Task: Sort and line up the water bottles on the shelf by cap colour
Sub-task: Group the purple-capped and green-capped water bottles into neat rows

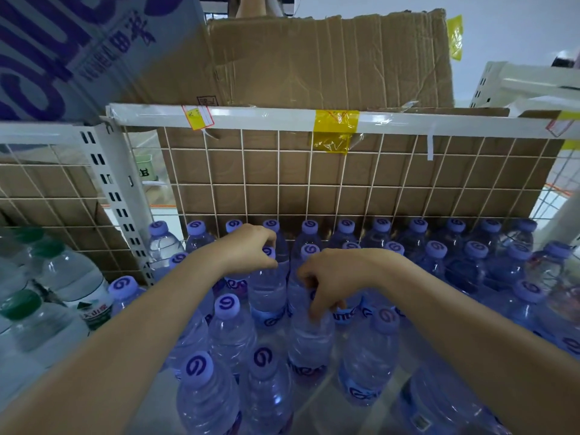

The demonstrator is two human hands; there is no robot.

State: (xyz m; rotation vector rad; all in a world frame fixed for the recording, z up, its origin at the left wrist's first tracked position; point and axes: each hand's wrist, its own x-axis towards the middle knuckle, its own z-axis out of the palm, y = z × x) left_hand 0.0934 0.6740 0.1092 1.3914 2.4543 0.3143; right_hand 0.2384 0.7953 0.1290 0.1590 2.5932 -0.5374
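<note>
Several purple-capped water bottles stand in rows on the shelf, such as one near the front point(227, 306). My left hand point(248, 249) grips the cap of a purple-capped bottle point(268, 287) in the second row. My right hand point(326, 281) is closed over the top of another purple-capped bottle point(310, 340), hiding its cap. Green-capped bottles point(22, 304) stand in the neighbouring bay on the left.
A white wire grid point(345, 183) backed with cardboard closes the shelf's rear. A perforated white upright point(116, 189) divides the two bays. A cardboard box point(329, 61) and a printed carton point(78, 48) sit on the shelf above.
</note>
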